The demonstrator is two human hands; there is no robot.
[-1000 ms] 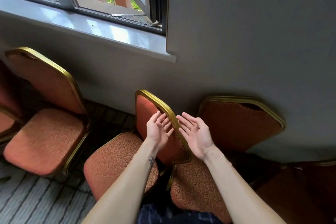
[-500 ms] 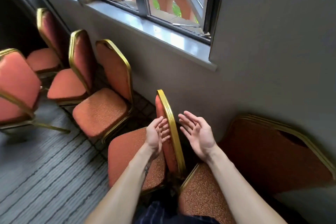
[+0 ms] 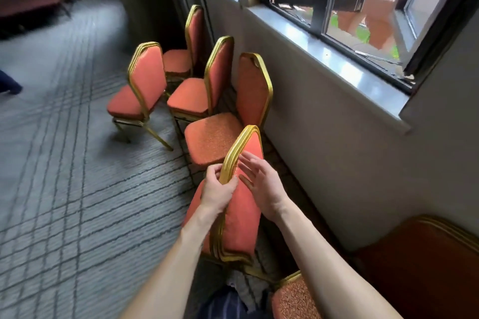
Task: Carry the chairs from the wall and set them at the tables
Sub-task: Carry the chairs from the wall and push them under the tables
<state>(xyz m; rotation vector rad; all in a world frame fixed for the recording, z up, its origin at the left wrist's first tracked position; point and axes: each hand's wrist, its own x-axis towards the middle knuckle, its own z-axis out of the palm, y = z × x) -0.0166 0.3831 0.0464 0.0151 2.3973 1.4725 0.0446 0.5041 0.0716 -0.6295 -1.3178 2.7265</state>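
An orange padded chair with a gold frame [image 3: 242, 217] stands right in front of me, its backrest edge-on. My left hand [image 3: 217, 190] grips the gold rim of that backrest on its left side. My right hand [image 3: 261, 184] hovers with spread fingers against the orange back panel on the right side. More chairs of the same kind line the wall beyond: one close behind [image 3: 252, 90], another [image 3: 219, 72], a further one [image 3: 194, 31], and one turned away from the row [image 3: 147, 72].
A grey wall with a window sill [image 3: 331, 52] runs along the right. Another chair back [image 3: 420, 261] and seat [image 3: 293, 298] sit at the lower right. Striped grey carpet [image 3: 64, 176] spreads to the left. A person's dark leg [image 3: 9, 84] shows at the left edge.
My view has swung left along the wall, showing the chair row and carpet. My left hand has closed on the backrest rim; earlier both hands were open beside it.
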